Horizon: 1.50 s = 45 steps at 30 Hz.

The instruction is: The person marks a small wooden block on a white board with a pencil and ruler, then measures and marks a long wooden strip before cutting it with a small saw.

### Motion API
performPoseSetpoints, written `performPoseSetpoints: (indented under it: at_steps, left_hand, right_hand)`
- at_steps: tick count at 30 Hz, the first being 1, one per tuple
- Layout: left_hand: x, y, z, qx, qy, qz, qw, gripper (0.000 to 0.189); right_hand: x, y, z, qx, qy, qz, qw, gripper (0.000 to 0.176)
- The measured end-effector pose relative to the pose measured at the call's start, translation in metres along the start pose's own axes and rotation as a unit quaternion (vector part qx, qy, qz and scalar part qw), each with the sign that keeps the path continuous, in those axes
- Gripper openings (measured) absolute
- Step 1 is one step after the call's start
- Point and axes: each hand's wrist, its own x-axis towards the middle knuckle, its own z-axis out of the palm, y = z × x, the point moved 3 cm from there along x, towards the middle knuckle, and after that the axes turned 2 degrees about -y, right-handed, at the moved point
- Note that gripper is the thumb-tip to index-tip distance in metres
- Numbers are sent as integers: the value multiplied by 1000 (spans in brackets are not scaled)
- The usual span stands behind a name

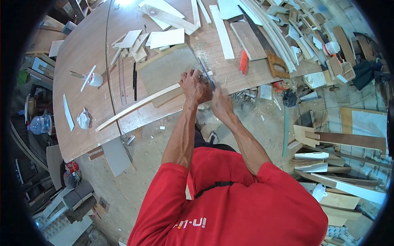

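Note:
My left hand (193, 85) is closed over the near end of a long, pale wood strip (139, 106), pressing it down at the table's front edge. A reddish-brown block (206, 97) shows beside that hand, partly covered by it. My right hand (222, 102), slightly blurred, is wrapped around the handle of a slim blue tool (206, 72) that looks like a hacksaw. Its thin frame points away from me, just right of my left fingers. Under the strip lies a flat grey-brown board (168, 67). Pale dust is scattered near the tool's far end.
On the wooden table (88, 45) are a white pot (95, 79), a crumpled white cloth (83, 119), a black rod (134, 81), white offcuts (167, 38), a red tool (243, 62) and a wooden-handled handsaw (277, 64). Stacked timber (349, 141) and scraps crowd the floor at right.

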Motion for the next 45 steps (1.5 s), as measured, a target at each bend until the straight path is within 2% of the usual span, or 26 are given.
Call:
performPoseSetpoints:
  at_steps: [3, 6, 9, 13, 15, 18, 20, 23, 26, 27, 29, 30, 33, 36, 40, 42, 43, 45]
  left_hand:
    - [5, 1, -4, -10, 7, 1, 1000, 17]
    - [4, -3, 0, -14, 20, 0, 1000, 18]
    - [6, 1, -5, -14, 13, 2, 1000, 20]
    - [11, -2, 0, -8, 18, 6, 1000, 17]
    - [0, -4, 1, 0, 10, 7, 1000, 16]
    - [7, -2, -2, -1, 4, 10, 1000, 21]
    - [5, -4, 1, -9, 3, 10, 1000, 22]
    - [4, 4, -5, 6, 2, -1, 1000, 22]
    - [3, 2, -6, 10, -8, 2, 1000, 20]
    - [5, 1, -4, 8, -6, 2, 1000, 20]
    - [3, -3, -1, -13, 15, 8, 1000, 19]
    - [-2, 0, -3, -13, 9, 4, 1000, 19]
    - [6, 11, -14, 13, -7, 0, 1000, 18]
    - [8, 7, -11, -20, -3, -1, 1000, 17]
    - [0, 6, -10, 5, -5, 4, 1000, 18]
    - [3, 4, -6, 4, -7, 5, 1000, 19]
    - [5, 3, -4, 0, 10, 16, 1000, 20]
    - [1, -2, -2, 1, 22, 20, 1000, 20]
  right_hand:
    - [4, 1, 4, -3, 37, -31, 999, 28]
    - [-8, 3, -4, -32, -17, 17, 999, 28]
    - [15, -3, -2, -34, -6, -8, 999, 28]
    - [-4, -19, -29, -30, -39, 26, 998, 33]
    - [-6, -14, -20, -27, -53, 46, 997, 33]
    - [11, -16, -15, -27, -14, 14, 999, 30]
    - [-14, -12, -21, -23, -46, 59, 997, 28]
    - [17, -11, -11, -7, -7, 8, 1000, 26]
    - [8, -7, -8, -4, 28, -10, 1000, 25]
    - [2, -8, -14, -7, 29, -11, 1000, 25]
    - [-11, -9, -22, -38, -49, 45, 997, 26]
    - [-6, -8, -16, -36, -54, 50, 997, 26]
    - [13, -14, -12, -27, -22, 13, 999, 27]
    - [-10, -10, -18, -35, -39, 51, 997, 27]
    - [10, -8, -2, -20, 3, 0, 1000, 26]
    - [-12, -5, -8, 5, -20, 34, 999, 37]
    - [-10, -8, -15, 2, -18, 30, 999, 37]
    - [-15, -10, -17, -25, -43, 43, 998, 25]
